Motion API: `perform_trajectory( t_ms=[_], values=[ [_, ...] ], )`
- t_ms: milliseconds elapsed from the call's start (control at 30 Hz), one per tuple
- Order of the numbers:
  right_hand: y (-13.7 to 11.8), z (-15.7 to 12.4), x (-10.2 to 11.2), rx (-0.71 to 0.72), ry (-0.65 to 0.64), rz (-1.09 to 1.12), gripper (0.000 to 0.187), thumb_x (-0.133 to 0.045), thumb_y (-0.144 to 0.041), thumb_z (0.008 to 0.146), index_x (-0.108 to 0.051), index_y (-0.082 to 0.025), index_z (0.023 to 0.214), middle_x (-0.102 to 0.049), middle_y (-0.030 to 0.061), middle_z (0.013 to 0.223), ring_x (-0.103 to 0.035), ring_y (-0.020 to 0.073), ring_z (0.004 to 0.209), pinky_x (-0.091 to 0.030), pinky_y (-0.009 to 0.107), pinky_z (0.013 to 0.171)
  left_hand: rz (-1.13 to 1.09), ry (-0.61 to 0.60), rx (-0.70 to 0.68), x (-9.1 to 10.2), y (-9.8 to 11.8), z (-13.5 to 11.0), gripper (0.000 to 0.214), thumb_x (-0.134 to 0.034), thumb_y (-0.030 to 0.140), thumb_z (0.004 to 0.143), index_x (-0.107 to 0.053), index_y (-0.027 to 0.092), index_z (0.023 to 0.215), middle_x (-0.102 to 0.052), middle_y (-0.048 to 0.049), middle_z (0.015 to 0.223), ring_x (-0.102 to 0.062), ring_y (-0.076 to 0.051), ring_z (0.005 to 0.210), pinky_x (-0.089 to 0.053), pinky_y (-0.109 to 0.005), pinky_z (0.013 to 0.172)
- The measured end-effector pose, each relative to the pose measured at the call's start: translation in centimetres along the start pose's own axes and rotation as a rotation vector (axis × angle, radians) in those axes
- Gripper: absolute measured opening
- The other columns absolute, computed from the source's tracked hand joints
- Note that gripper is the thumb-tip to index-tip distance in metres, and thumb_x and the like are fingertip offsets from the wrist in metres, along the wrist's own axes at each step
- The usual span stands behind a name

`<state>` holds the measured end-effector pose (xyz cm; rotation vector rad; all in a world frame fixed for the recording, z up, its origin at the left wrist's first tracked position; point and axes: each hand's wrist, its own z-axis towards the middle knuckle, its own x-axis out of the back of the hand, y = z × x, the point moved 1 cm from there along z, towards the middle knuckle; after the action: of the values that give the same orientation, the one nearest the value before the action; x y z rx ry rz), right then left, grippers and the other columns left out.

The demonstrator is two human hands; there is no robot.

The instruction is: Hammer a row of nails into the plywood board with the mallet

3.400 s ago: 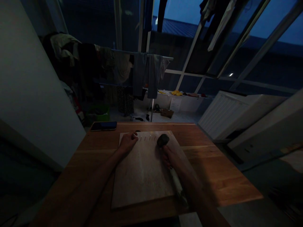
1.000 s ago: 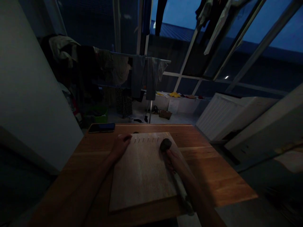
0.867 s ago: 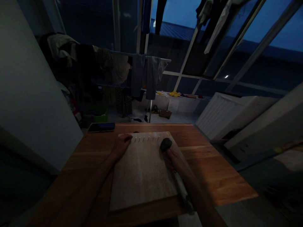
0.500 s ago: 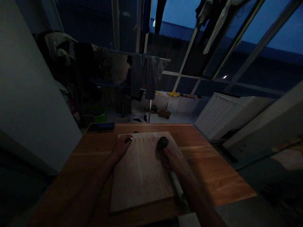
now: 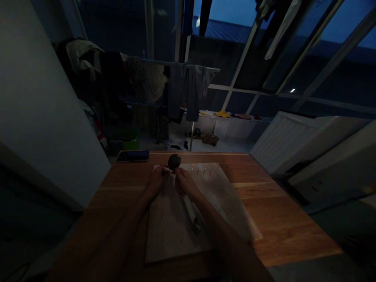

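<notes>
A pale wooden board (image 5: 223, 199) lies on a brown wooden table (image 5: 279, 219). A row of several small nails (image 5: 202, 171) stands along the board's far edge. My right hand (image 5: 185, 182) is closed round the handle of a dark-headed hammer (image 5: 174, 161), whose head is raised over the board's far left corner. My left hand (image 5: 158, 181) rests on the board beside that corner, fingertips pinched just below the hammer head; what they hold is too small and dark to make out.
A dark phone (image 5: 132, 156) lies at the table's far left corner. A white wall (image 5: 44, 117) stands close on the left. Beyond the table are a clothes rack with hanging laundry (image 5: 179, 90), a green tub (image 5: 125, 138), a white radiator (image 5: 282, 137) and large windows.
My right hand has swung the hammer from the right end of the nail row over to the far left corner, next to my left hand. The view shifted slightly.
</notes>
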<state>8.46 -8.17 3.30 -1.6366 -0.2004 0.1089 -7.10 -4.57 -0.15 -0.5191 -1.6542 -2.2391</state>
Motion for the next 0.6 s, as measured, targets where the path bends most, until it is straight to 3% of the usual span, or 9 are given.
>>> perform_trajectory(
  t_ms=[233, 367, 467, 600],
  values=[
    [0.6, 0.0, -0.2, -0.01, -0.001, 0.016, 0.042, -0.049, -0.064, 0.095, -0.054, -0.022, 0.09, -0.045, -0.0118, 0.042, -0.038, 0.0086, 0.028, -0.025, 0.019, 0.03, 0.034, 0.017, 0.005, 0.0, 0.4, 0.0, 0.026, -0.062, 0.017, 0.083, -0.073, 0.019, 0.106, -0.081, -0.0061, 0.09, -0.075, -0.024, 0.085, -0.057, -0.032, 0.078],
    [0.6, 0.1, -0.1, -0.077, -0.007, 0.093, 0.044, -0.06, -0.064, 0.088, -0.054, -0.021, 0.086, -0.046, -0.0107, 0.044, -0.04, 0.0089, 0.029, -0.025, 0.02, 0.029, 0.048, 0.026, 0.0, 0.0, 0.1, 0.1, 0.028, -0.062, 0.017, 0.083, -0.072, 0.018, 0.109, -0.08, -0.0075, 0.093, -0.075, -0.024, 0.085, -0.057, -0.033, 0.078],
    [1.1, -1.0, 1.1, -0.126, 0.014, 0.199, 0.05, -0.064, -0.069, 0.08, -0.055, -0.021, 0.091, -0.044, -0.0121, 0.046, -0.038, 0.009, 0.029, -0.028, 0.02, 0.028, 0.059, 0.024, -0.015, -0.2, -0.2, 0.2, 0.031, -0.064, 0.02, 0.082, -0.07, 0.018, 0.112, -0.08, -0.007, 0.094, -0.074, -0.023, 0.088, -0.057, -0.036, 0.085],
    [2.3, -4.4, 4.2, -0.165, 0.111, 0.331, 0.049, -0.072, -0.065, 0.074, -0.051, -0.024, 0.091, -0.034, -0.0147, 0.046, -0.03, 0.0077, 0.03, -0.027, 0.02, 0.029, 0.096, 0.022, -0.022, -0.3, -0.6, 0.3, 0.035, -0.064, 0.019, 0.08, -0.068, 0.017, 0.114, -0.078, -0.0062, 0.095, -0.073, -0.022, 0.09, -0.056, -0.037, 0.091]
  ],
)
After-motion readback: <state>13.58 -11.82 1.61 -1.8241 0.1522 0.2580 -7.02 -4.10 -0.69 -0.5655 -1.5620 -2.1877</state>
